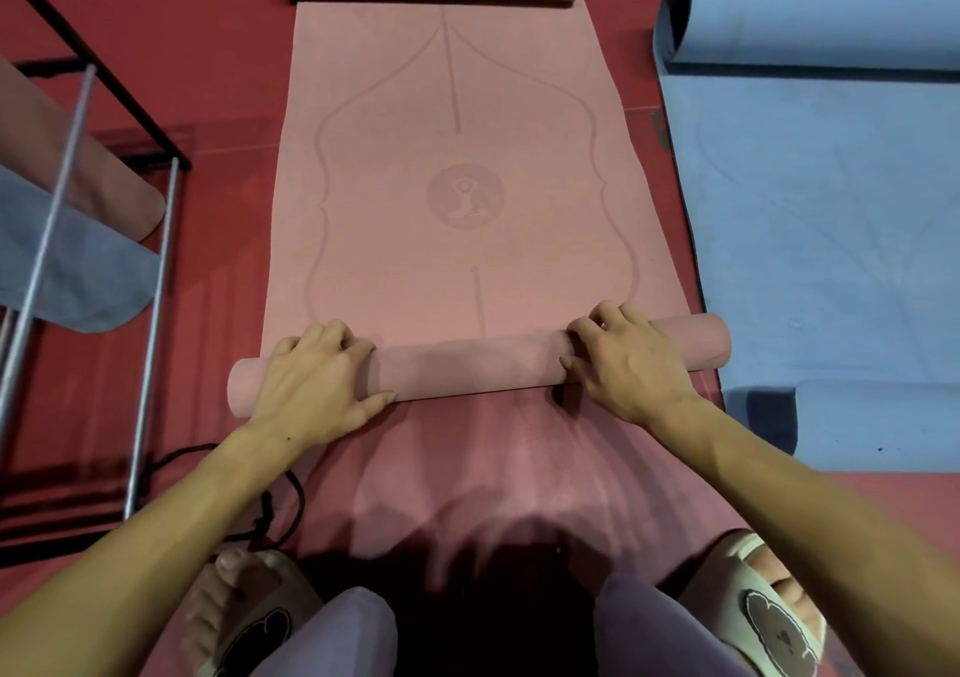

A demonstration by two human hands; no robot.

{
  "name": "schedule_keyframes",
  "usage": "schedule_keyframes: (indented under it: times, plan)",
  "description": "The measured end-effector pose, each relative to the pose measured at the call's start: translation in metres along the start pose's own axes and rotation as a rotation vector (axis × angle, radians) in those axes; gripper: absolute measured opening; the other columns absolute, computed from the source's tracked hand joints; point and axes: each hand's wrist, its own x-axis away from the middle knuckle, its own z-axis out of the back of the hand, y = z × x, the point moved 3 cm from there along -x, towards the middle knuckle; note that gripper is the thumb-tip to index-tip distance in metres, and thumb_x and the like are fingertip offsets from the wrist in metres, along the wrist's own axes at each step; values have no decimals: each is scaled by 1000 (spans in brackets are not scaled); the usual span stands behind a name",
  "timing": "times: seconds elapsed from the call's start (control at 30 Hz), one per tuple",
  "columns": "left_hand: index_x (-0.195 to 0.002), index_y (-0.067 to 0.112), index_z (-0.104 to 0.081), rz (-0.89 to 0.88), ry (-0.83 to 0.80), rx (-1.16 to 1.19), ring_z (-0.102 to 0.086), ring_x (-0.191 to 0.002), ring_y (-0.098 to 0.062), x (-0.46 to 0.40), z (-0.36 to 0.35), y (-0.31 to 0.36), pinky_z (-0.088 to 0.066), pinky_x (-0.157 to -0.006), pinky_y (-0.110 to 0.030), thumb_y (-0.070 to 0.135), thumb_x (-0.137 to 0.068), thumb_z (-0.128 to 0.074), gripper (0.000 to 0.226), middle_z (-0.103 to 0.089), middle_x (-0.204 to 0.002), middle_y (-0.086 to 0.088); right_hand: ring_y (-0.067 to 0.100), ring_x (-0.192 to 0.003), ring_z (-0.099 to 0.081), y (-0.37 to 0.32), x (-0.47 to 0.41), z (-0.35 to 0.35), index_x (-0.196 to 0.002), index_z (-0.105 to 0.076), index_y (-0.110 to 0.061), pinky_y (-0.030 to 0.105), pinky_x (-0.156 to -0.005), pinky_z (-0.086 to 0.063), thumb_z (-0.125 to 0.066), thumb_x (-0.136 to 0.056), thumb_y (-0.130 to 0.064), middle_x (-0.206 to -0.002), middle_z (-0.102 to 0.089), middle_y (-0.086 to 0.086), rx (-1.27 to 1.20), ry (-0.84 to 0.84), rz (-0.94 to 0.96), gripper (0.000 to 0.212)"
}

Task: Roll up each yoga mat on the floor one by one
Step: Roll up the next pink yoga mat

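Pink mat [457, 198]: darker outline pattern with a round figure emblem at centre. Blue mat [831, 209], at 3 o'clock: faint curved lines. Floor [218, 79]: red. Rack [150, 281], at 9 o'clock: black and silver bars. Slippers [769, 619], at 6 o'clock: beige with dark emblems.

matt pink mat [457, 183] — embossed, metal rack [156, 287]

Red floor [218, 53] all round. Metal rack [156, 281] at 9 o'clock: black top bars, silver uprights. Folded pink cloth [104, 177] and grey-blue cloth [78, 281] hang on it, the pink one above. Black cord [275, 510] loops on the floor at 7 o'clock, near the rack's foot. Two beige slippers with dark round patches: left slipper [260, 619] at 7 o'clock, right slipper [774, 624] at 5.
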Motion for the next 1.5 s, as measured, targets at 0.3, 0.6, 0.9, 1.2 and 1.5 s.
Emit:
schedule_keyframes:
  times: [0.3, 0.6, 0.9, 1.2, 1.5]
  plan:
    - [-120, 27, -61, 88, 33, 95, -62, -99, -28, -6, 10, 6, -54, -77, -46, 67, -83, -71, 55, -64, -106, 4, 30, -91, -58, -9, -2, -6, -108, -61, -15, 43, -71, -51, -75, -87, -41, -100, -64, 6, 130, -12, 37, 36]
    - [-126, 30, -69, 102, -8, 114, -53, -106, -27, -13, 18, 3, -51, -86, -49, 67, -84, -71, 55, -51, -110, 1, 33, -98, -52, -9, -15, 0, -101, -69, -12, 43, -73, -48, -76, -81, -31, -111, -56, 12, 101, -34, 19, 29]
    - [-109, 24, -59, 94, 129, 48, -64, -79, -30, -15, 14, 7, -45, -58, -38, 56, -90, -70, 39, -62, -90, 1, 30, -98, -58, -2, -10, -3, -106, -57, -13, 41, -81, -48, -66, -93, -30, -104, -63, 5, 35, 99, 91, 24]
    - [-136, 18, -61, 67, 184, 34, -57, -116, -41, 2, -5, 2, -51, -96, -54, 49, -85, -66, 59, -58, -132, -19, 46, -129, -46, 12, -5, -17, -151, -44, -25, 59, -113, -37, -65, -96, -29, -143, -50, 9, 92, 52, 40, 59]
    - [-153, 28, -46, 34, 106, -105, -59, -108, -42, -14, -6, -16, -49, -95, -57, 32, -73, -92, 92, -60, -126, -17, 37, -121, -53, 17, -27, -4, -157, -37, -28, 58, -107, -41, -59, -90, -19, -146, -53, 1, 156, -40, 81, 71]
